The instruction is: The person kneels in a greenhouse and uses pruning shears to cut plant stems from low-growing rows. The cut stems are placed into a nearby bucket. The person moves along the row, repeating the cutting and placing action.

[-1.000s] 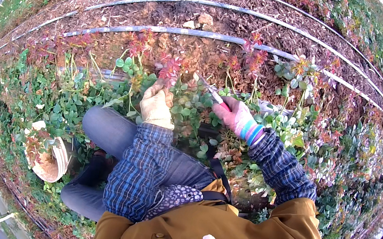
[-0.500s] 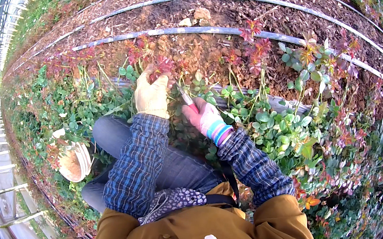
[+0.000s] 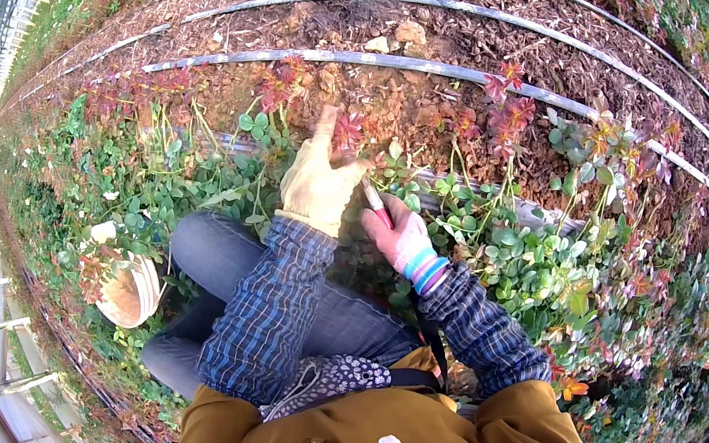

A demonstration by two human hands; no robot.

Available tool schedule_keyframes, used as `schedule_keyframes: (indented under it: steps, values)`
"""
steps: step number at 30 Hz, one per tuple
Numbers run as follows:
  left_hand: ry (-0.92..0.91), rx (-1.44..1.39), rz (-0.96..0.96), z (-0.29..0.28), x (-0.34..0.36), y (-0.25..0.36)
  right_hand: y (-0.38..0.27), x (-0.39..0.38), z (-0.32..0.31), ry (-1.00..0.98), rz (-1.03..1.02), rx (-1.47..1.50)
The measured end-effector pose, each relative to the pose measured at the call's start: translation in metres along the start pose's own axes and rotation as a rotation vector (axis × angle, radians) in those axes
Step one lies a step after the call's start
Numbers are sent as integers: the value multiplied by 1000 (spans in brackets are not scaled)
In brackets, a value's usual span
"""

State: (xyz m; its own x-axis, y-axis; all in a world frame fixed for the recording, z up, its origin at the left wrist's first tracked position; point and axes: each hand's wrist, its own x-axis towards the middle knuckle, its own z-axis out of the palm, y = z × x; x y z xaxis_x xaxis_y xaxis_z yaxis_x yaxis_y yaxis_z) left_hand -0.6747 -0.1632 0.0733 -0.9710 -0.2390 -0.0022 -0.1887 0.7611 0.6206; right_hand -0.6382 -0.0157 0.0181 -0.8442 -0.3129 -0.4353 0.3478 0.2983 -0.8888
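Note:
My left hand (image 3: 319,179), in a pale yellow glove with bare fingertips, reaches over the low plants. Its index finger is stretched out and the thumb points aside; nothing shows held between them. Just beside that finger stands a red-leaved shoot (image 3: 348,131). My right hand (image 3: 404,232), in a pinkish glove with a striped blue cuff, is closed around red-handled pruning shears (image 3: 382,212). Their metal tip points up and left, close to the left thumb. Green-leaved stems (image 3: 266,135) rise around both hands, and foliage partly hides the soil below.
Long grey pipes (image 3: 380,60) run across the bed of soil and wood chips beyond the plants. A pale bucket (image 3: 130,291) stands tilted among leaves at my left. Dense bushes (image 3: 544,252) spread to the right. Two pale stones (image 3: 410,32) lie farther off.
My left hand has loosened from the red shoot, with the index finger now extended. Both hands sit slightly farther right and lower in the picture; the view has shifted a little.

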Motion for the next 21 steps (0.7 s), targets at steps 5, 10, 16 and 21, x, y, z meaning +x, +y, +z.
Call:
schedule_keyframes:
  steps: [5,10,16,21]
  values:
    - [209,-965,-473,27,14,-36,1,10,-5,40,-139,-385]
    - [348,-1217,-694,45,16,-71,16,9,-11,-169,111,151]
    - [319,-1121,-611,40,11,-82,7,12,-22,-288,332,624]
    - [326,-1170,-587,41,12,-77,11,23,-35,-342,318,567]
